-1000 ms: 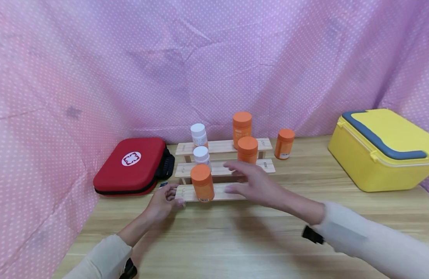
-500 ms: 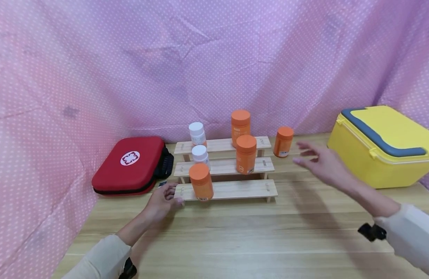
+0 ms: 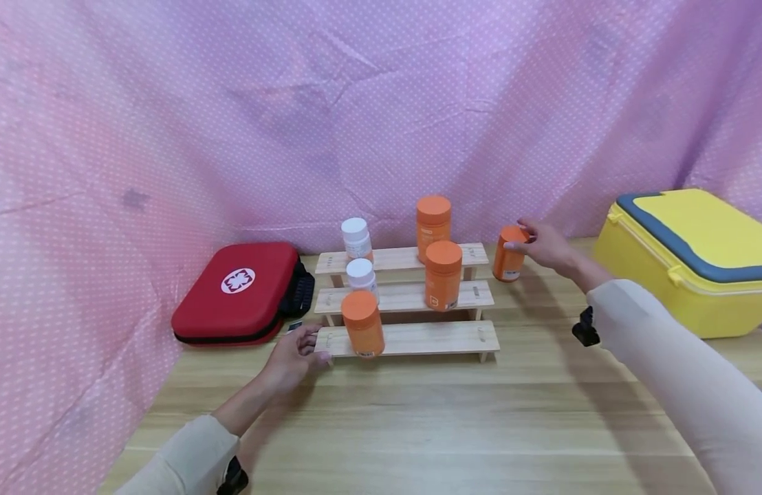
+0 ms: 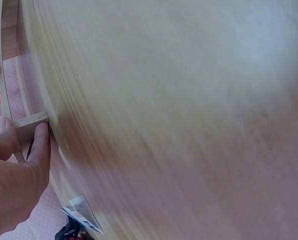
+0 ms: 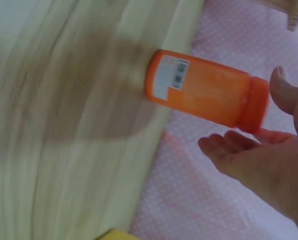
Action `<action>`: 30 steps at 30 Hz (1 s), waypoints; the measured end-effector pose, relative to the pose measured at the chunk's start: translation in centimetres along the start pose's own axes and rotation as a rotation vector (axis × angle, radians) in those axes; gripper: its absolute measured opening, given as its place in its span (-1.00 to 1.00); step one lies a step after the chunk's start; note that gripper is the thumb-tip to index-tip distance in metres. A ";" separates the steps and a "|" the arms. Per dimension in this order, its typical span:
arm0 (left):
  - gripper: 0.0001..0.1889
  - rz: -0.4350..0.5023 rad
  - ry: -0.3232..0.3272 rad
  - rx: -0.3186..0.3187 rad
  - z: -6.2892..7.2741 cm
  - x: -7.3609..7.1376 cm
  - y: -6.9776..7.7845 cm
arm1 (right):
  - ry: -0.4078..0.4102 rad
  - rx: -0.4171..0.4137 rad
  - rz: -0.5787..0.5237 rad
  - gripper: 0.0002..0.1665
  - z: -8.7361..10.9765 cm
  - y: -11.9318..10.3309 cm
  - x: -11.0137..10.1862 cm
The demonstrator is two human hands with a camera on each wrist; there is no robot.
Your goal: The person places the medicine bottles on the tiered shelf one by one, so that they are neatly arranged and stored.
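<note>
At the left end of a three-step wooden rack [image 3: 430, 338], my left hand [image 3: 294, 357] grips the lowest step. The left wrist view shows its thumb and fingers about the rack's leg [image 4: 31, 120]. My right hand [image 3: 545, 246] is at the cap of an orange bottle [image 3: 509, 258] standing upright on the table, right of the rack. In the right wrist view, thumb [image 5: 284, 92] and fingers lie on either side of the orange cap [image 5: 254, 105], not closed round it. Orange bottles [image 3: 364, 326] and white-capped bottles [image 3: 360, 275] stand on the steps.
A red first-aid case [image 3: 235, 295] lies left of the rack, with a small card [image 3: 294, 326] beside it. A yellow box [image 3: 684, 275] with a grey handle stands at the right. Pink dotted cloth [image 3: 381, 117] hangs behind the wooden table [image 3: 418, 426].
My right hand has moved from above the rack out to the right, then in to the orange bottle's cap. The left hand has stayed on the rack's left end.
</note>
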State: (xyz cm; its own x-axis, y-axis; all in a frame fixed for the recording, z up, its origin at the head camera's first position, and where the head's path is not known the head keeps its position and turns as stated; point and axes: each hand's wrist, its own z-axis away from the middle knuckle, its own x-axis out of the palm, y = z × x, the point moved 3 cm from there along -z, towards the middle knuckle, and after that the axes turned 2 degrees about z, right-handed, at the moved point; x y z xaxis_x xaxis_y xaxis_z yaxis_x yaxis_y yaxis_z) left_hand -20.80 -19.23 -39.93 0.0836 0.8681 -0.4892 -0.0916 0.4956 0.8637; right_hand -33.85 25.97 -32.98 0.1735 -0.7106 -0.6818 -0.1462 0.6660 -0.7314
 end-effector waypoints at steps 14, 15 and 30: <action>-0.41 -0.016 0.003 -0.012 -0.1 0.0 -0.1 | 0.049 -0.097 0.035 -0.47 0.2 0.4 0.8; -0.42 -0.017 0.005 -0.013 -0.2 0.0 -0.1 | 0.047 -0.106 0.047 -0.47 0.5 0.3 0.7; -0.41 -0.022 0.005 0.021 0.0 0.0 0.0 | 0.135 -0.278 0.167 -0.49 9.4 -1.3 -1.8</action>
State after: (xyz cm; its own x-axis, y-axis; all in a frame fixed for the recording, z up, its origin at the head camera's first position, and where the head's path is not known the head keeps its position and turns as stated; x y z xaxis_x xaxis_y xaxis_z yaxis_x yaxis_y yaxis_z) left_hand -20.74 -19.23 -39.97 0.0802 0.8572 -0.5087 -0.0693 0.5139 0.8550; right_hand -24.81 28.51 -30.76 -0.0029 -0.6328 -0.7743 -0.4249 0.7017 -0.5719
